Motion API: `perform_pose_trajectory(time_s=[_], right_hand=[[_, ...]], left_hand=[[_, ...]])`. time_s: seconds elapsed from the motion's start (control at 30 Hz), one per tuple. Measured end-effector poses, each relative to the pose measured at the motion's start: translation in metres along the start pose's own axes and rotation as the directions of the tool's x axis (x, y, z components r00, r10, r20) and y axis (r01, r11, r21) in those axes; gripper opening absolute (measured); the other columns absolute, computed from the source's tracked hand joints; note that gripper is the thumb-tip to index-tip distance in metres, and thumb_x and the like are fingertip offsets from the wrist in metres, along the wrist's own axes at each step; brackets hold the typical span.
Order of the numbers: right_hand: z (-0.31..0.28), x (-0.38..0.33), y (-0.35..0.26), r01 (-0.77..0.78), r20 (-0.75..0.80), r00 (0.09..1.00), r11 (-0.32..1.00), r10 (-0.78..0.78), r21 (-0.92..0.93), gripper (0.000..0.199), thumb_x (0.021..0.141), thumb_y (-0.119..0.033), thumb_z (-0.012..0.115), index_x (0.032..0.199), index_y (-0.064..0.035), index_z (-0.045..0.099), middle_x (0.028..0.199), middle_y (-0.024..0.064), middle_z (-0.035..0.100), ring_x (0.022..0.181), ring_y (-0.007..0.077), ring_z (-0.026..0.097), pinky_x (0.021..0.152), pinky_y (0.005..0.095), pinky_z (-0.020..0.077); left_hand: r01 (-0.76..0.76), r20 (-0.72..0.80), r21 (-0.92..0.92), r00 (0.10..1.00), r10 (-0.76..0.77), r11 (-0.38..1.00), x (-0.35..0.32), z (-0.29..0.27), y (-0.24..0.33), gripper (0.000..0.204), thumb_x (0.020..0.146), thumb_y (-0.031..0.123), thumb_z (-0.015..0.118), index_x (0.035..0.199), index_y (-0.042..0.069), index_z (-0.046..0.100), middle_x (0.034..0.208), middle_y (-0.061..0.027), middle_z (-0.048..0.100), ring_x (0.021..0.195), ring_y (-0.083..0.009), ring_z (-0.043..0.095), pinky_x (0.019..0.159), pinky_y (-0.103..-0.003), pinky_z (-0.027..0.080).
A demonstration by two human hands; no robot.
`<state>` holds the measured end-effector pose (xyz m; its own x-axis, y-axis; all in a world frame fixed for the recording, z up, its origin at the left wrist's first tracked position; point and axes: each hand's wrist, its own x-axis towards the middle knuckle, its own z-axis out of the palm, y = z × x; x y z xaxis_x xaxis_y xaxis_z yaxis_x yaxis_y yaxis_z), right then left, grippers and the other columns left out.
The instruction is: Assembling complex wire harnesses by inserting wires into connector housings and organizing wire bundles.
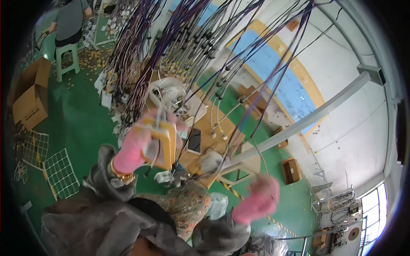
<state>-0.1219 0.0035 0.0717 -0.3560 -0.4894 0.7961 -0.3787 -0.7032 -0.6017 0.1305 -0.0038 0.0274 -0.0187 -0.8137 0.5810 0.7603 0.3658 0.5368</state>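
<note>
My left hand [131, 147], in a pink glove with a gold-coloured bracelet at the wrist, is closed on a yellow-orange frame-shaped thing [166, 145] in front of the bench. Its exact kind is unclear, and pale cable passes by its top. My right hand [259, 200], also gloved in pink, is raised off to the right of the bench, apart from the left. Motion smears its fingers; a thin grey cable [261, 158] hangs down close to them. Bundles of dark, purple and grey cables [171, 38] hang in front of me.
On the wooden bench [230, 123] are a whitish tray [198, 106] of small parts and a dark-screened phone [194, 141]. A slanting metal bar [299, 123] crosses at right. Cardboard boxes [32, 100] stand on the green floor at left. Far left, a person [70, 21] is by a green stool [67, 59].
</note>
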Motion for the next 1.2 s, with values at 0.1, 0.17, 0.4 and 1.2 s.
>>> perform_pose_trajectory(time_s=[0.1, 0.17, 0.4, 1.2], right_hand=[[-0.005, 0.000, -0.003, 0.164, 0.296, 0.939, 0.984, -0.176, 0.066, 0.014, 0.083, -0.002, 0.051, 0.081, 0.0044, 0.063, 0.073, 0.0100, 0.060, 0.062, 0.0172, 0.055, 0.056, 0.0266, 0.0429], [-0.007, -0.006, -0.006, 0.107, 0.494, 0.866, 0.994, -0.076, -0.034, 0.014, 0.084, -0.001, 0.050, 0.081, 0.0039, 0.063, 0.074, 0.0088, 0.060, 0.062, 0.0162, 0.054, 0.056, 0.0259, 0.0426], [-0.002, -0.011, 0.029, -0.043, 0.445, 0.895, 0.999, 0.038, 0.001, 0.025, 0.093, -0.008, 0.041, 0.072, -0.0003, 0.052, 0.068, 0.0032, 0.053, 0.054, 0.0083, 0.043, 0.049, 0.0231, 0.0322], [-0.017, -0.016, 0.066, -0.421, 0.661, 0.665, -0.556, 0.348, 0.717, 0.040, 0.104, -0.025, 0.036, 0.065, -0.0143, 0.037, 0.059, -0.0031, 0.030, 0.048, 0.0085, 0.027, 0.045, 0.0257, 0.0235]], left_hand=[[0.179, -0.041, 0.073, 0.984, -0.176, 0.981, 0.007, 0.011, -0.012, 0.065, 0.087, 0.043, 0.064, 0.129, -0.002, 0.043, 0.119, -0.0151, 0.057, 0.102, -0.0168, 0.060, 0.083, -0.030, 0.052], [0.360, 0.092, 0.176, 0.920, -0.380, 0.916, 0.023, 0.016, -0.023, 0.062, 0.089, 0.041, 0.062, 0.129, -0.003, 0.044, 0.118, -0.0128, 0.058, 0.104, -0.0156, 0.059, 0.085, -0.030, 0.051], [0.439, 0.348, 0.106, 0.824, -0.447, 0.892, 0.044, 0.009, -0.048, 0.058, 0.091, 0.045, 0.058, 0.125, -0.001, 0.047, 0.114, -0.0110, 0.057, 0.093, -0.0201, 0.063, 0.078, -0.035, 0.053], [0.774, 0.606, 0.082, 0.461, -0.648, 0.627, -0.037, -0.010, -0.078, 0.062, 0.077, 0.040, 0.077, 0.120, 0.000, 0.057, 0.144, -0.0227, 0.037, 0.108, -0.0248, 0.059, 0.088, -0.036, 0.048]])
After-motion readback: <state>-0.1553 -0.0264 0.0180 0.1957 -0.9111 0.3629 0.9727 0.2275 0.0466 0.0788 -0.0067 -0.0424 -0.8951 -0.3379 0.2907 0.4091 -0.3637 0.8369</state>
